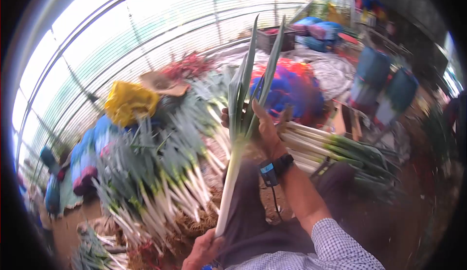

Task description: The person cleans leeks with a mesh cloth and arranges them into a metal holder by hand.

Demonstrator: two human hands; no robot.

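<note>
A long leek [232, 173] stands tilted in front of me, white shank down and green leaves up. Around its root end, low in the view, my left hand [203, 249] is closed. My right hand [264, 130] wraps the leaves from behind, with fingertips showing on their left side and the thumb on the right. Left of the held leek lies a wide spread of leeks [165, 168] with roots on. Beside my right wrist rests a pile of leeks [326, 148] with pale, trimmed-looking ends towards me.
A yellow plastic bag [130, 103] lies beyond the leeks on the left. Blue and red netting [292, 92] is heaped ahead. Filled sacks [370, 75] stand at the right, and a dark crate [275, 40] sits at the back. My knees [248, 197] are below the leek.
</note>
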